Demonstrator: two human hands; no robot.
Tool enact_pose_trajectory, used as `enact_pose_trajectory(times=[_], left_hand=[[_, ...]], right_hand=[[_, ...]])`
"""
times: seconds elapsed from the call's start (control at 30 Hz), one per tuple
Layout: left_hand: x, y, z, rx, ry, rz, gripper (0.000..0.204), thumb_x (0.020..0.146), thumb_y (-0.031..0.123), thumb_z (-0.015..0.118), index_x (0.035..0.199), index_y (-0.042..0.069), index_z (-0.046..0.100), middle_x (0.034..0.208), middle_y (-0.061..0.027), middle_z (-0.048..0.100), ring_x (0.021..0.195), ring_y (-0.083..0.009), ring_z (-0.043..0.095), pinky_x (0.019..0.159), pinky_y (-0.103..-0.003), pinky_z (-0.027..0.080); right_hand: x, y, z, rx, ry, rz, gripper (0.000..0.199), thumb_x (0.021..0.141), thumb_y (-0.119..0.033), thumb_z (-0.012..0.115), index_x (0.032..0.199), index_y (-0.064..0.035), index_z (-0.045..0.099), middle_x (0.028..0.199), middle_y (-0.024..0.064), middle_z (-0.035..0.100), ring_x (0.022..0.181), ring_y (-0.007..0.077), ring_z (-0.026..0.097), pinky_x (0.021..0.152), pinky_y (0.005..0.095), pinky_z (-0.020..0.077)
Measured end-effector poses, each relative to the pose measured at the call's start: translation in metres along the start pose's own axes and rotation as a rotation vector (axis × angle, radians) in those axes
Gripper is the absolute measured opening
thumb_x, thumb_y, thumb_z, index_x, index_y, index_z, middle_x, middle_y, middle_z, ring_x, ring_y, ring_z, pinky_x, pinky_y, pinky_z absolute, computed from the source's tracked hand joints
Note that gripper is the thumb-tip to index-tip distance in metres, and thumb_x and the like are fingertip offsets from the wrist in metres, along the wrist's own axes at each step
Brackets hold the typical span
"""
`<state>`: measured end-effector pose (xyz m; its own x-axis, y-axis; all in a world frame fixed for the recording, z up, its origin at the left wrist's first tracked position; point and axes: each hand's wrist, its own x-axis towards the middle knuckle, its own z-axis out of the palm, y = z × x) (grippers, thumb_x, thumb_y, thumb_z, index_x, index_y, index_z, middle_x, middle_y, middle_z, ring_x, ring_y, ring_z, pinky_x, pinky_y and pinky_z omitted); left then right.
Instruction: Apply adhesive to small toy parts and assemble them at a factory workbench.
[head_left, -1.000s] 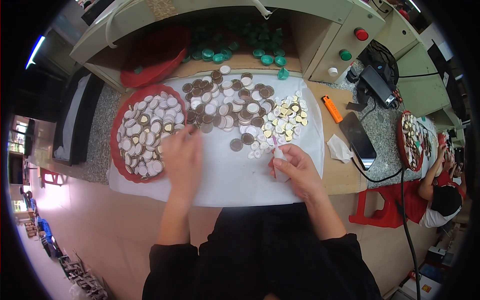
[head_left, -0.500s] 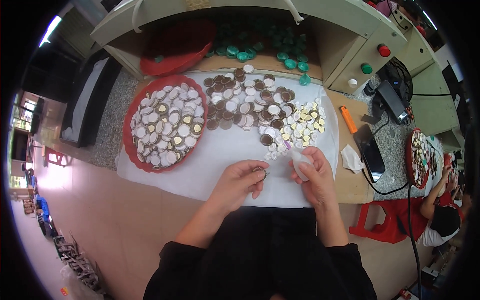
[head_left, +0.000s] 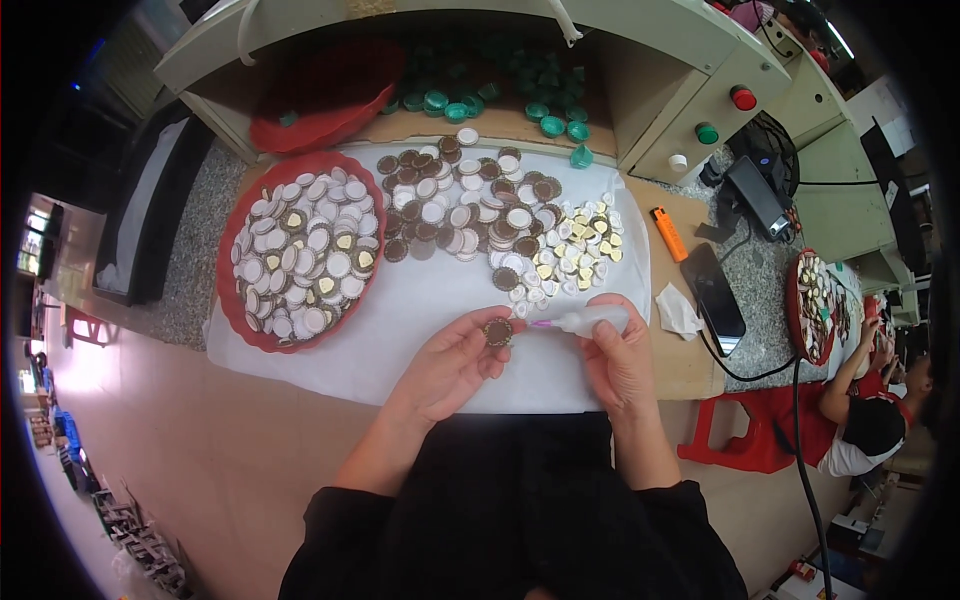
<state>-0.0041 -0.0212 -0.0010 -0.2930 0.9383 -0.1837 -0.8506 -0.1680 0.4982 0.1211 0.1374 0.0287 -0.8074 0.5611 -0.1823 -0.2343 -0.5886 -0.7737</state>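
Observation:
Between the fingertips of my left hand (head_left: 447, 368) is a small round brown disc with a scalloped, beaded rim (head_left: 497, 332), its brown face turned up. My right hand (head_left: 617, 360) is closed around a translucent white squeeze bottle (head_left: 592, 320). The bottle lies nearly level, and its thin purple tip points left, close to the disc's edge; whether it touches I cannot tell. Beyond my hands, a spread of brown and white round discs (head_left: 465, 215) covers the white sheet (head_left: 330, 365). Right of them is a heap of small gold and white pieces (head_left: 585, 245).
At left stands a red scalloped tray (head_left: 226, 270) heaped with discs. Green cups (head_left: 456, 112) and another red tray (head_left: 290, 128) sit under the shelf. To the right are an orange lighter (head_left: 668, 234), a crumpled tissue (head_left: 679, 311), a phone (head_left: 714, 300) and a cable. A co-worker sits far right.
My right hand has tipped the bottle from upright to nearly level, bringing its tip leftward to the disc. My left hand has turned the disc face up. The whole view has shifted slightly.

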Motion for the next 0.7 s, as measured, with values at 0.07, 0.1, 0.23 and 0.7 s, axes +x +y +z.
enact_pose_trajectory(times=[0.07, 0.1, 0.23, 0.7], left_hand=[[0.001, -0.002, -0.002, -0.008, -0.032, 0.023, 0.041, 0.085, 0.021, 0.045, 0.119, 0.001, 0.037, 0.110, -0.0119, 0.048, 0.082, -0.0140, 0.049, 0.071, -0.024, 0.040], [0.001, -0.003, -0.002, -0.027, -0.005, 0.049, 0.042, 0.084, 0.022, 0.046, 0.119, 0.000, 0.037, 0.109, -0.0121, 0.048, 0.083, -0.0145, 0.049, 0.072, -0.024, 0.040], [0.002, -0.004, -0.006, -0.059, -0.016, 0.045, 0.045, 0.084, 0.024, 0.046, 0.118, -0.003, 0.036, 0.106, -0.0125, 0.050, 0.087, -0.0160, 0.048, 0.075, -0.026, 0.039], [0.002, -0.004, -0.004, -0.048, -0.005, 0.085, 0.045, 0.084, 0.023, 0.046, 0.118, -0.003, 0.036, 0.107, -0.0125, 0.049, 0.093, -0.0169, 0.047, 0.079, -0.027, 0.038]], right_hand=[[-0.002, -0.001, 0.000, -0.093, -0.008, -0.016, 0.024, 0.075, -0.005, 0.057, 0.096, -0.0013, 0.045, 0.085, 0.0071, 0.052, 0.071, 0.0130, 0.051, 0.061, 0.0231, 0.0423], [-0.003, -0.002, 0.000, -0.183, -0.017, -0.032, 0.023, 0.076, -0.007, 0.055, 0.095, -0.0009, 0.044, 0.086, 0.0077, 0.051, 0.070, 0.0134, 0.051, 0.061, 0.0234, 0.0419], [-0.010, 0.003, 0.014, -0.442, -0.123, -0.285, 0.024, 0.080, -0.015, 0.054, 0.093, 0.0004, 0.043, 0.089, 0.0092, 0.045, 0.072, 0.0140, 0.049, 0.063, 0.0243, 0.0409], [-0.007, 0.016, 0.011, -0.793, -0.180, -0.481, 0.023, 0.077, -0.011, 0.056, 0.092, -0.0003, 0.043, 0.081, 0.0090, 0.044, 0.070, 0.0151, 0.044, 0.063, 0.0233, 0.0367]])
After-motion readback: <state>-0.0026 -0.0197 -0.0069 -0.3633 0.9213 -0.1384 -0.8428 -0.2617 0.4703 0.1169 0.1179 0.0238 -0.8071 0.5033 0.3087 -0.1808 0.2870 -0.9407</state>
